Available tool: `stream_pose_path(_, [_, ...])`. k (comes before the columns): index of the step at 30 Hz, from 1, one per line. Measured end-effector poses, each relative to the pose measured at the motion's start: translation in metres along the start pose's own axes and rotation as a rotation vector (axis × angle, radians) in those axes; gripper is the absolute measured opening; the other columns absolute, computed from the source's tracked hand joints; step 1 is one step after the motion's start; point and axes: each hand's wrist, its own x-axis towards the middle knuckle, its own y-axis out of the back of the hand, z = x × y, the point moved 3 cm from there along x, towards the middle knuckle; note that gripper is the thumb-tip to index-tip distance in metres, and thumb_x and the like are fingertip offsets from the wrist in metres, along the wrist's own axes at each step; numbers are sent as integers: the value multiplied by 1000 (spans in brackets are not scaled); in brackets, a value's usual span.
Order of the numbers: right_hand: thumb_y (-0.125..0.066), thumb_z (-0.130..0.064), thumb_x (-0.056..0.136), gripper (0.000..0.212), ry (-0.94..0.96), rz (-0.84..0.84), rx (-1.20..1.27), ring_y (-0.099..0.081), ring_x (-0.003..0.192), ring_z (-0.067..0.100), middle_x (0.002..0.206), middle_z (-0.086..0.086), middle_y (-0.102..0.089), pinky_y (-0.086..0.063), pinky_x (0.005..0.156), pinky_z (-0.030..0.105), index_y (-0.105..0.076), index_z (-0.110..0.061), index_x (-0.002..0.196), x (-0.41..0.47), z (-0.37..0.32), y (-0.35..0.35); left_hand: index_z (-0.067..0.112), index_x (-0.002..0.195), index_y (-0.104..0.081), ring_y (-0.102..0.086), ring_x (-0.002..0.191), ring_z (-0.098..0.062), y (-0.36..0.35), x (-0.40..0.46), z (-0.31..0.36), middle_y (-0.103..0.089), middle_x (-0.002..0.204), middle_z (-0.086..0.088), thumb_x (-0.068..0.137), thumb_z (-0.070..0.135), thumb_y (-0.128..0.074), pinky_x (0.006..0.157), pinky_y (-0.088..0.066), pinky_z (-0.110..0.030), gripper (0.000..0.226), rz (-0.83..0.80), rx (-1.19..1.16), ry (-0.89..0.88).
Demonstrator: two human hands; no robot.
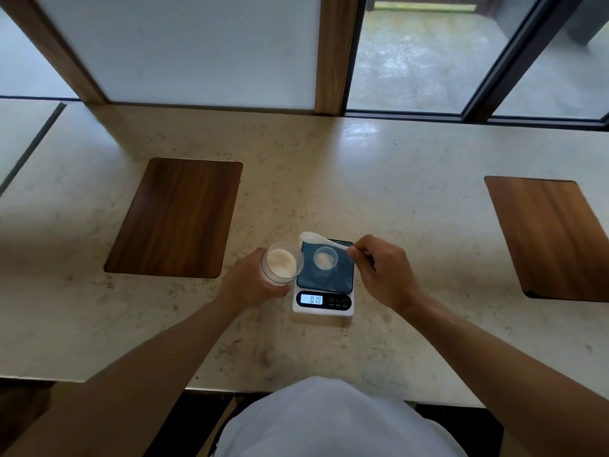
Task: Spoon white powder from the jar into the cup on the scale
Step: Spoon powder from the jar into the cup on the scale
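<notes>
Currently the left hand (250, 282) wraps its fingers around the clear cylindrical jar of white powder (281, 263), held just left of the small white digital scale with a dark platform (324, 278), probably so each transfer is short. The right hand (384, 270) pinches the handle of the white plastic spoon (321, 240), fingers closed on it; its bowl hovers at the platform's upper left, between jar mouth and the small clear plastic cup (325, 257). That cup sits mid-platform with a little powder inside. The lit display (311, 299) is too blurred to read reliably. Two dark wooden rectangular mats (174, 217) lie on the pale stone counter (395, 179), left and far right of frame, well apart from the work. Nothing obstructs the spoon's path.
</notes>
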Motion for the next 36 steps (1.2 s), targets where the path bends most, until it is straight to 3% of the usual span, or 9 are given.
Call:
stream_pose_path(3, [-62, -13, 95, 12, 132, -81, 6, -56, 57, 16, 76, 7, -67, -45, 47, 21, -62, -5, 86, 5, -18, 2, 25, 120, -55, -55, 90, -6, -1, 0, -1, -59, 106, 13, 61, 42, -90, 75, -34, -7, 71, -3, 0, -1])
stream_pose_path(6, [-63, -10, 94, 9, 215, -162, -50, -57, 55, 17, 79, 10, -69, -51, 48, 28, -64, -3, 88, 9, -32, -4, 24, 118, -56, -57, 92, -9, -3, 2, 1, -63, 108, 7, 66, 36, -89, 86, -46, -21, 63, -21, -15, -25])
stream_pose_path(9, [-59, -10, 96, 16, 254, -211, -118, -56, 55, 22, 77, 12, -67, -52, 50, 36, -63, 0, 86, 16, -42, -13, 15, 118, -60, -61, 93, -17, -6, 6, 2, -68, 111, -6, 68, 31, -89, 88, -48, -30, 61, -18, -6, -36])
stream_pose_path(13, [-60, -5, 95, 15, 329, -211, -156, -43, 51, 12, 69, 10, -63, -40, 46, 26, -64, 1, 81, 22, -57, -21, 20, 122, -57, -60, 89, -12, -6, 7, 2, -66, 109, 2, 64, 43, -89, 78, -46, -21, 70, -1, -9, -21])
stream_pose_path(18, [-69, -2, 88, 10, 374, -248, -232, -40, 52, 11, 65, 11, -64, -37, 47, 23, -66, 1, 79, 25, -63, -29, 19, 126, -54, -57, 92, -9, -7, 5, -1, -65, 113, -1, 65, 43, -88, 80, -41, -14, 74, 1, 6, -42])
stream_pose_path(28, [-63, -11, 94, 9, 174, -363, -290, -58, 65, 17, 85, 7, -69, -52, 58, 30, -69, -5, 95, 27, -51, -47, 14, 124, -58, -62, 100, -21, -7, 5, -2, -67, 115, -8, 67, 35, -88, 89, -43, -27, 67, -33, 60, -156])
stream_pose_path(32, [-57, -11, 96, 16, 26, -358, -253, -54, 61, 16, 78, 6, -67, -46, 57, 28, -69, -5, 87, 27, -47, -48, 14, 121, -59, -58, 93, -14, -7, 5, -1, -68, 111, -7, 64, 36, -90, 86, -46, -28, 68, -30, 61, -167])
stream_pose_path(36, [-57, -9, 95, 17, -145, -357, -171, -57, 61, 15, 74, 4, -67, -49, 58, 29, -71, -6, 85, 24, -41, -49, 18, 121, -58, -55, 92, -10, -8, 6, -3, -67, 112, -3, 64, 37, -90, 83, -43, -23, 69, -18, 61, -159])
